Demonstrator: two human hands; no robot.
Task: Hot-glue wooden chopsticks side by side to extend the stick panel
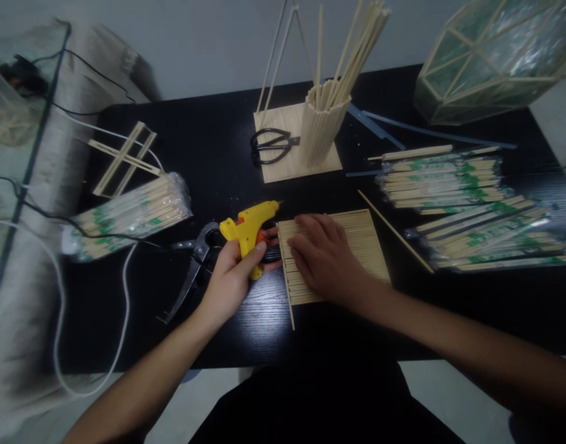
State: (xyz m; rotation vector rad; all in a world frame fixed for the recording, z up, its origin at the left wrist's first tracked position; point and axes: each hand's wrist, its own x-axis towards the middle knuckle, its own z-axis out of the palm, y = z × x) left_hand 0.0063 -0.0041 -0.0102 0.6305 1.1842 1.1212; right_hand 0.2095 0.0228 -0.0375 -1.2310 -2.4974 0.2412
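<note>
My left hand (234, 271) is closed around the handle of a yellow glue gun (248, 229), whose nozzle points right toward a flat mat of wooden sticks (357, 237) laid side by side on the black table (218, 154). My right hand (322, 256) lies flat, fingers spread, pressing on the left half of that mat. One loose stick (290, 305) runs along the mat's left edge, next to the gun's tip.
Metal pliers (193, 268) lie just left of the gun. Bags of wrapped chopsticks (130, 216) sit at left, more packs (454, 179) at right. Black scissors (269, 147) and a stick holder (322, 123) stand on a wooden board behind. A stick-framed lantern (491, 55) is far right. Cables trail at left.
</note>
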